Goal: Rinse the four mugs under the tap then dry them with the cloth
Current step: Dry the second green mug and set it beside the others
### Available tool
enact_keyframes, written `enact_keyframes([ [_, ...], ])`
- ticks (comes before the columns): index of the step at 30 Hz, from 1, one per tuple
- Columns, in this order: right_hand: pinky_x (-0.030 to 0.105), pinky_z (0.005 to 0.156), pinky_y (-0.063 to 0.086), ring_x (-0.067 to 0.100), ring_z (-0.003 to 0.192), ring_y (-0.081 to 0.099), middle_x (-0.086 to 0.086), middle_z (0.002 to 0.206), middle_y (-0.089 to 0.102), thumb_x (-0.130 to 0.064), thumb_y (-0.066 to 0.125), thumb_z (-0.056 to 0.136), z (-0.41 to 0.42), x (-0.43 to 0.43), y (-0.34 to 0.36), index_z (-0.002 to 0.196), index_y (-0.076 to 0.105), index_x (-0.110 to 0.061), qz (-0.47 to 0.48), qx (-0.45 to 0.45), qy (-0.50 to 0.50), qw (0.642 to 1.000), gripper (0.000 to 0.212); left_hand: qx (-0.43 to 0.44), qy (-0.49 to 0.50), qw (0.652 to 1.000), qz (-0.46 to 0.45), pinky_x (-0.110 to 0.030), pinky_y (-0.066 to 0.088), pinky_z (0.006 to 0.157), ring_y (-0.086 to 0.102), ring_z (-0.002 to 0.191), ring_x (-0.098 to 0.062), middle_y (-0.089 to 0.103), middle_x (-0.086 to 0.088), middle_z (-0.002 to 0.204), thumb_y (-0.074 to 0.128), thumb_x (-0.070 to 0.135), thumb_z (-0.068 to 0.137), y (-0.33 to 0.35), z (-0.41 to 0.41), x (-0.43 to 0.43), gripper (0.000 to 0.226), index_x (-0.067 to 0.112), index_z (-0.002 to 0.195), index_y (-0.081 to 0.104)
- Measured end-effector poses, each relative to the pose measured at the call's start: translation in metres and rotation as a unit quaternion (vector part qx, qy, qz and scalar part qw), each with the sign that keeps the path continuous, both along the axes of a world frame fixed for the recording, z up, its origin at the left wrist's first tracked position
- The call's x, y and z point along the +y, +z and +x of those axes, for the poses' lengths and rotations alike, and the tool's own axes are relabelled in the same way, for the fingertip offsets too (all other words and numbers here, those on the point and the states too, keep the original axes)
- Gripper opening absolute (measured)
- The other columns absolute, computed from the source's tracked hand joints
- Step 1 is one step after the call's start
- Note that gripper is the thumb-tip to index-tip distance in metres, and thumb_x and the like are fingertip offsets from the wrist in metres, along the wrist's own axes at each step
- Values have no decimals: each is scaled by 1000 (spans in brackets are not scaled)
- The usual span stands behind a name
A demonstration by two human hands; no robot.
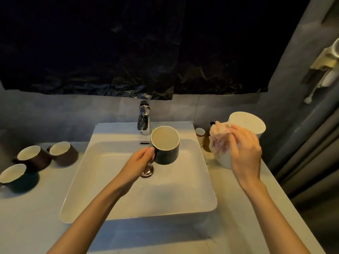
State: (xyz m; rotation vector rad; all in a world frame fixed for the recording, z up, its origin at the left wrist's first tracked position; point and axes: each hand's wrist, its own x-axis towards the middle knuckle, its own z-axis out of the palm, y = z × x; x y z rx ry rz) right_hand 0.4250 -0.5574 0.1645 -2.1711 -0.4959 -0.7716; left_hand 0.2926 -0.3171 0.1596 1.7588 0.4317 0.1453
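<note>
The left hand grips the dark mug by its handle, fingers curled round the loop. It holds the mug upright over the back of the sink, just in front of the tap. No running water can be made out. The right hand grasps the bunched pink-and-white cloth at the counter's right edge, against a white tub. Three more mugs stand upright together near the counter's left edge, well apart from the sink. The held mug looks like glazed ceramic, so it is probably stiff, fairly weighty for one hand, brittle against the hard basin, and slick if wet. The handle seems the surest hold. For drying, cupping the body through the cloth would likely steady it better than a bare palm. The cloth is soft and limp and will push easily into the pale inside, though a loose corner could catch on the handle.
</note>
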Motion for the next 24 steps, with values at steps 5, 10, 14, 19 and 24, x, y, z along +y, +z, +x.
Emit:
enact_keyframes([
  [5,20,53,39,6,66,54,-5,74,53,-21,33,105,-12,69,53,101,48,-14,115,78,67,988,17,-51,59,997,25,-20,35,60,41,62,-9,51,1,72,34,38,101,28,-15,32,38,12,74,45],
  [10,16,45,38,9,60,53,-2,76,51,-25,37,104,-47,149,54,108,33,-20,120,158,147,969,8,-73,100,992,19,-20,29,54,37,59,-7,46,11,60,37,42,99,48,-33,70,39,13,77,48],
  [14,21,46,47,11,61,57,-3,79,61,-28,59,94,-82,199,39,99,53,-18,1,-47,200,979,13,-75,110,991,22,-19,26,50,33,55,-5,44,7,62,40,41,99,53,-51,96,37,15,75,50],
  [19,28,67,51,20,81,60,7,91,65,-20,66,91,-101,244,32,91,69,-7,12,-189,263,946,14,-71,100,992,12,-21,20,50,28,54,-7,37,8,61,38,39,100,51,-72,120,36,19,71,45],
  [24,30,63,51,20,77,54,10,89,58,-12,71,88,-98,261,16,93,73,-5,-22,-290,308,906,9,-33,95,995,-10,-21,21,50,28,56,-9,34,6,60,34,44,100,54,-80,135,40,17,73,45],
])
